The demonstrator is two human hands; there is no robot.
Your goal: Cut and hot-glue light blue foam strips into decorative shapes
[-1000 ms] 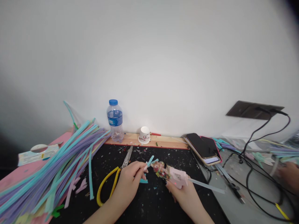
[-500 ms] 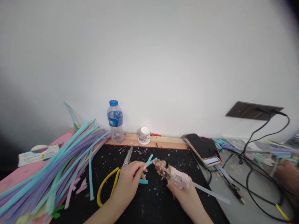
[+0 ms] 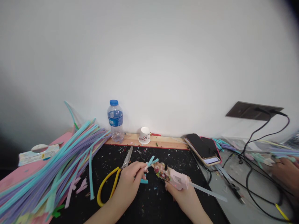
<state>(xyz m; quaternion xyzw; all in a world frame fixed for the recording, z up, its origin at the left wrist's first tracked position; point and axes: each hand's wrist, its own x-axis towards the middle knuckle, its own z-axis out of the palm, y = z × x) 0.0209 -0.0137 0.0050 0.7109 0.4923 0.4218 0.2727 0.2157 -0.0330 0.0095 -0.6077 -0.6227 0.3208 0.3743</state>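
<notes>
turquoise fuzzy stem (image 3: 151,160), forked at its upper end, pinched between the fingertips of the left hand (image 3: 132,174), above the middle of the black mat (image 3: 154,205). just to the right, nose toward the stem, a pink glue gun (image 3: 179,180), tip crusted with coloured bits; cannot tell whether touching. right hand (image 3: 183,195) wrapped around the gun from below, lower fingers hidden, a translucent glue stick (image 3: 207,191) jutting from the back end. just below the left fingertips, another turquoise piece (image 3: 144,181).

beside the left hand, yellow-handled scissors (image 3: 119,169), blades toward the wall. mat strewn with tiny pale and coloured scraps, densest toward its far edge. behind it, a light wooden strip (image 3: 168,142) along the wall, bearing a white paper cup (image 3: 144,137) and a blue-capped bottle (image 3: 115,119).

farther left, a big heap of pastel stems (image 3: 58,161) spread over a pink surface (image 3: 11,179). to the right, two phones (image 3: 203,147) overlapping, then a grey tabletop (image 3: 233,177) crossed by black cables (image 3: 249,168). at the far right, another person's hand (image 3: 286,169), blurred, near more stems. above, a pale wall (image 3: 151,62) with a dark socket panel (image 3: 247,110), plugs in its right end.
</notes>
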